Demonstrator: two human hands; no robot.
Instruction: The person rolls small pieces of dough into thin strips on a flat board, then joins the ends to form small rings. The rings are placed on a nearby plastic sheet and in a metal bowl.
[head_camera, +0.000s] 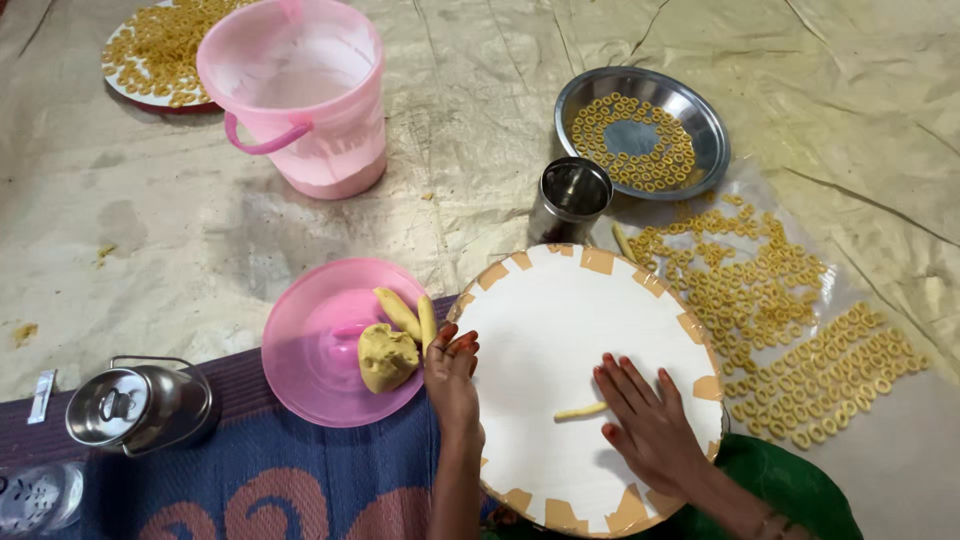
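Observation:
My right hand (650, 425) lies flat on a round white board (560, 320), its fingers pressing on a thin roll of yellow dough (578, 411). At the board's left rim rests my left hand (451, 375), fingers spread, touching the edge. Just left of it a pink plate (310, 345) carries a lump of dough (386, 356) and two dough sticks (408, 315).
Several small dough rings (790, 330) lie on a plastic sheet to the right, more in a steel dish (640, 130) and on a far plate (160, 50). A steel cup (570, 198), pink bucket (300, 95) and lidded steel pot (135, 405) stand around.

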